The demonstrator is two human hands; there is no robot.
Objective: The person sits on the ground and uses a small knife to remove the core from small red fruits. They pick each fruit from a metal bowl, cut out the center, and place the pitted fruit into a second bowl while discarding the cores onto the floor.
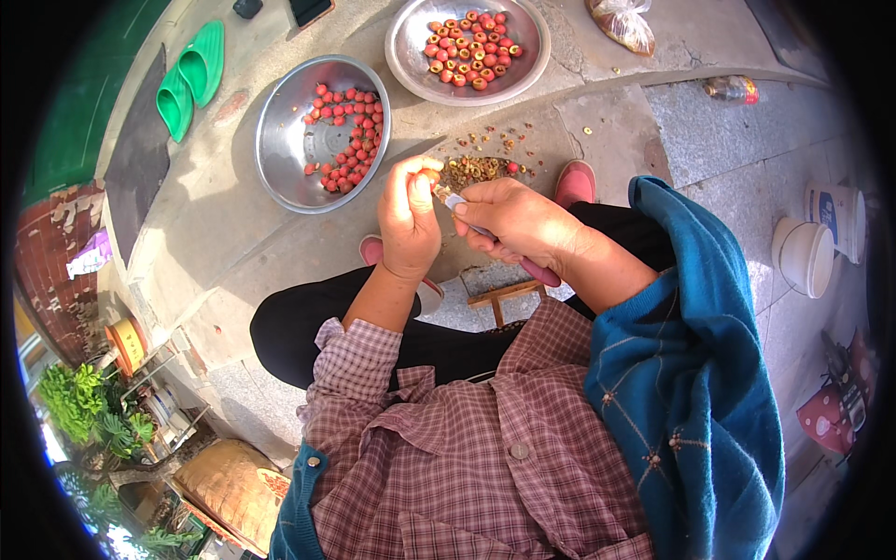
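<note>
My left hand (411,220) pinches a small red fruit (430,176), apparently a hawthorn, mostly covered by the fingers. In my right hand (514,213) is a small knife-like tool (455,201) with a purple handle, its pulp-smeared tip against the fruit. On the ground below both hands lies a heap of cores and seeds (472,170), with a red fruit (512,168) at its edge. A steel basin (280,140) to the left holds whole red fruits (357,136). Ahead, another metal basin (467,94) contains hollowed fruits (476,52).
Green slippers (189,80) and a phone (311,8) are at the upper left. A tied plastic bag (623,24) and a plastic bottle (731,90) lie at the upper right. White buckets (801,255) stand on the right. Between my feet is a wooden stool part (500,295).
</note>
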